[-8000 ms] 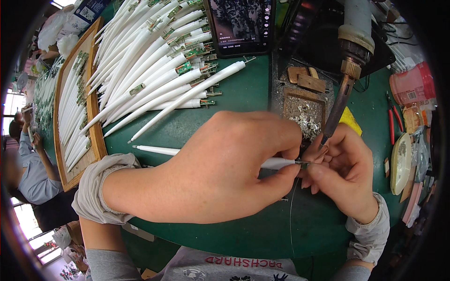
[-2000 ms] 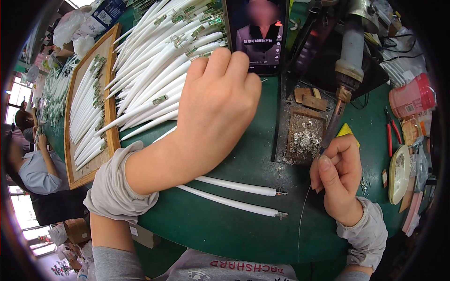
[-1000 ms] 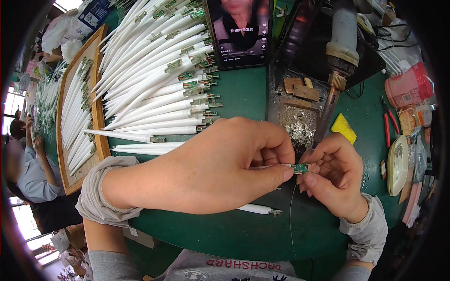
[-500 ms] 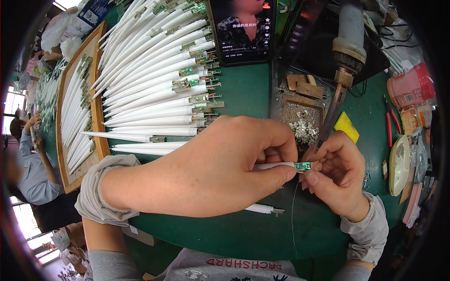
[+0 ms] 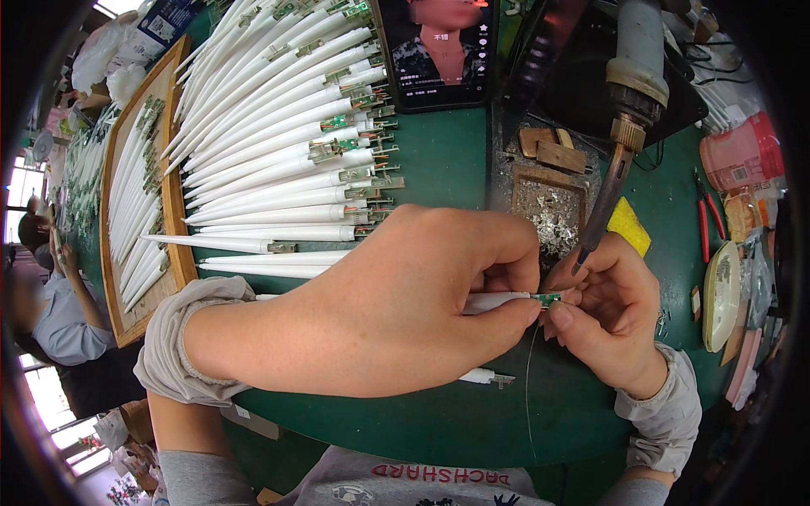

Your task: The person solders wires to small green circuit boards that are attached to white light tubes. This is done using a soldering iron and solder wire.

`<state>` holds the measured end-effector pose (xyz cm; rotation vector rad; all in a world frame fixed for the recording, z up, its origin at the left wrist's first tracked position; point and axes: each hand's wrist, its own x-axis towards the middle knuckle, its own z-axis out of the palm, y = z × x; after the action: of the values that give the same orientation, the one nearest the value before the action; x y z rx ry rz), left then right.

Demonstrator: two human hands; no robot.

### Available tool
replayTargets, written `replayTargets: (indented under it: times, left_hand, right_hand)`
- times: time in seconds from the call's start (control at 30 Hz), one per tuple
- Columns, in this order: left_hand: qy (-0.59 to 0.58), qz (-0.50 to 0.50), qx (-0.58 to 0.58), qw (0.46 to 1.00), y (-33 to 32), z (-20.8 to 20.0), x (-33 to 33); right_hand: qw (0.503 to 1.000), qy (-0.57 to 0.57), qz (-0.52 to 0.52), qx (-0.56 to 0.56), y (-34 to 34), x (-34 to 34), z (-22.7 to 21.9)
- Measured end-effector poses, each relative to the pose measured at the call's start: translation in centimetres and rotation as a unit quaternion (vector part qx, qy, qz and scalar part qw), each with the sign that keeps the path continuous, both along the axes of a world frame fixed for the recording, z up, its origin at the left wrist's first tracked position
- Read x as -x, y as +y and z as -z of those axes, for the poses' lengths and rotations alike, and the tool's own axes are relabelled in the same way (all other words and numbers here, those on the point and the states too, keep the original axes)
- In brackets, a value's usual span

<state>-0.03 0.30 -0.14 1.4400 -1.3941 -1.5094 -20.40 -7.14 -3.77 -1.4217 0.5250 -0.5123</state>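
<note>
My left hand [image 5: 380, 312] is closed around a slim white pen-like tube [image 5: 499, 300], held sideways between thumb and fingers. A small green circuit board [image 5: 548, 299] sticks out of its right end. Close against the board's tip, the thumb and fingers of my right hand [image 5: 620, 308] are pinched together; what lies between them is hidden. A thin wire [image 5: 528, 396] hangs from between the two hands toward the table's near edge. Just above my right fingers points the tip of a soldering iron [image 5: 623, 164], which neither hand holds. Another white tube [image 5: 483, 376] lies partly under my left hand.
Many white tubes with boards [image 5: 287, 169] fan out at the left, beside a wooden tray [image 5: 179, 228] of more. A phone [image 5: 439, 51] stands behind. Solder scraps [image 5: 553, 223], a yellow sponge [image 5: 626, 226] and red-handled pliers [image 5: 704, 223] are rightward. A co-worker [image 5: 72, 308] sits far left.
Both hands keep the same grip, with the tube and board shifted very slightly right. The soldering iron appears slightly farther right in view. The phone's picture has changed.
</note>
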Motion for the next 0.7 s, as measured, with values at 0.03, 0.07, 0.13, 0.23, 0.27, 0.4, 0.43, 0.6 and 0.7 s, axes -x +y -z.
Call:
replayTargets:
  times: [0.03, 0.07, 0.13, 0.23, 0.27, 0.4, 0.43, 0.6, 0.7]
  left_hand:
    - [0.001, -0.005, -0.010, 1.000, 0.0, -0.1, 0.1]
    - [0.001, -0.005, -0.010, 1.000, -0.1, -0.2, 0.1]
    - [0.040, -0.041, -0.056, 0.997, -0.1, -0.4, 0.2]
    - [0.036, -0.044, -0.014, 0.998, -0.3, -0.2, 0.0]
    - [0.036, -0.044, -0.014, 0.998, -0.3, -0.1, -0.1]
    - [0.010, -0.048, 0.063, 0.997, -0.7, 0.3, -0.2]
    - [0.009, -0.049, 0.080, 0.996, -0.7, 0.3, -0.2]
    - [0.050, -0.063, 0.038, 0.996, -0.7, -0.1, -0.2]
    - [0.059, -0.067, 0.029, 0.996, -0.6, -0.3, -0.2]
  right_hand:
    - [1.000, -0.006, 0.000, 0.005, 0.0, -0.1, -0.1]
    - [1.000, -0.012, 0.000, 0.009, 0.0, -0.1, -0.1]
    - [0.998, -0.044, 0.024, -0.039, 0.1, -0.3, -0.3]
    - [0.995, -0.068, 0.053, -0.043, -0.1, -0.1, -0.2]
    - [0.997, -0.064, 0.033, -0.025, -0.4, 0.2, -0.4]
    - [0.998, -0.056, 0.028, 0.033, 0.1, 0.0, -1.0]
    - [0.998, -0.055, 0.028, 0.033, 0.2, -0.1, -1.1]
    - [0.998, -0.024, 0.038, 0.036, 0.4, -0.3, -1.5]
    - [0.998, -0.030, 0.040, 0.037, 0.4, -0.4, -1.3]
